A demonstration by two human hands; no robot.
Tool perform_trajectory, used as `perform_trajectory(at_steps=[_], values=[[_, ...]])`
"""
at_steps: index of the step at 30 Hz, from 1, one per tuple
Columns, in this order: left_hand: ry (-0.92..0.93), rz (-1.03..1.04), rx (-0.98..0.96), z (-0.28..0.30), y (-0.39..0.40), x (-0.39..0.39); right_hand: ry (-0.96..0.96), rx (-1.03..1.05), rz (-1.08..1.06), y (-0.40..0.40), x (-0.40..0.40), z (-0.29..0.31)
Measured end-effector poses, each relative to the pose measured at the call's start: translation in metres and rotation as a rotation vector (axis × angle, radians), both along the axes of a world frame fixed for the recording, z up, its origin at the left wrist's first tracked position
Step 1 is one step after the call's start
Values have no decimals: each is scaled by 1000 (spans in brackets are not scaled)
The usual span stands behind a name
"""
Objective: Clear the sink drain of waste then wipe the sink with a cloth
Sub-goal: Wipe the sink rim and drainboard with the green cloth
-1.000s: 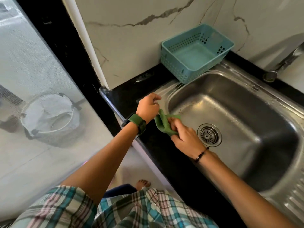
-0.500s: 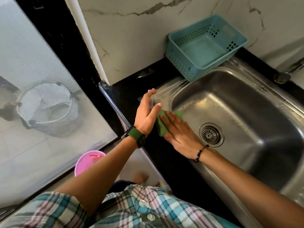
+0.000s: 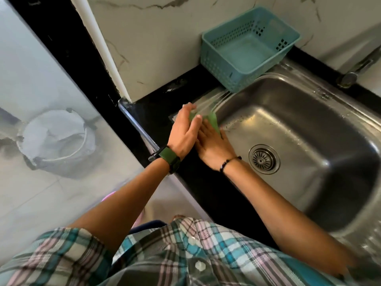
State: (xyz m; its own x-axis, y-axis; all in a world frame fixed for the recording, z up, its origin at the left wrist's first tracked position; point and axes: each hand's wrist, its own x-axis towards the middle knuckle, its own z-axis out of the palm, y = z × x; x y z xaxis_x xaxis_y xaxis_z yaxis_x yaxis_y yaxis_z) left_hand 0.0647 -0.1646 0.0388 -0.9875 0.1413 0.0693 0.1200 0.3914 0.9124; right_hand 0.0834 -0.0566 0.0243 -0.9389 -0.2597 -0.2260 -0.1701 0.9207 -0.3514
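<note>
A green cloth (image 3: 213,120) lies on the left rim of the steel sink (image 3: 309,131), mostly hidden under my hands. My right hand (image 3: 212,147) presses flat on it, fingers pointing to the back. My left hand (image 3: 184,133), with a green watch on the wrist, lies beside and partly over the right, its thumb and fingers holding the cloth's left edge. The round drain strainer (image 3: 264,158) sits in the basin floor just right of my right wrist; no waste shows on it.
A teal plastic basket (image 3: 249,48) stands at the sink's back left corner against the marble wall. A tap (image 3: 354,71) juts out at the back right. Black counter (image 3: 156,108) borders the sink. Left, behind a screen, is a bucket (image 3: 57,145).
The cloth went from bunched between both hands to spread flat under them. Both hands have slid away from me along the sink's left rim.
</note>
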Motion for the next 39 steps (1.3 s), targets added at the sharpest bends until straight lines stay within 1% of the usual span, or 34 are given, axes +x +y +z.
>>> perform_trajectory(at_steps=[2, 5, 7, 9, 12, 15, 19, 21, 23, 24, 26, 29, 31, 33, 36, 39], values=[[56, -55, -85, -3, 0, -5, 28, -50, -24, 8, 25, 4], [76, -34, -77, -2, 0, -7, -41, -61, -25, 13, 36, 9], [55, -12, -41, -1, 0, -5, -97, -57, -25, 13, 27, 9], [32, -8, -16, -1, 0, -2, -112, -49, -37, 9, 19, 5], [10, -7, 15, 1, 0, -1, -93, -14, -105, -2, 7, -6], [8, -30, -5, 3, 0, -1, -33, 14, -168, -12, -23, -12], [6, -17, 7, 5, 0, 0, 27, -70, -306, -17, -63, -15], [-7, 14, 32, 5, -1, 1, 2, -92, -323, -18, -68, -17], [-25, 43, 58, 5, 0, 0, -51, -65, -270, -16, -62, -14], [-36, 55, 63, 5, 1, -1, -60, -15, -221, -14, -53, -11], [-48, 57, 34, 4, 3, -4, -39, 35, -142, -10, -25, -8], [-15, 9, -51, -1, 5, -8, -1, -97, -153, -1, 23, -5], [-6, 11, -67, -3, 6, -8, -22, -105, -166, 2, 33, -4], [4, 22, -64, -3, 5, -7, -35, -79, -180, 1, 23, -6], [1, 13, -34, -1, 4, -6, -96, -85, -292, -1, -19, -10], [-14, -1, -21, 0, 4, -5, -19, -188, -495, -6, -55, -17]])
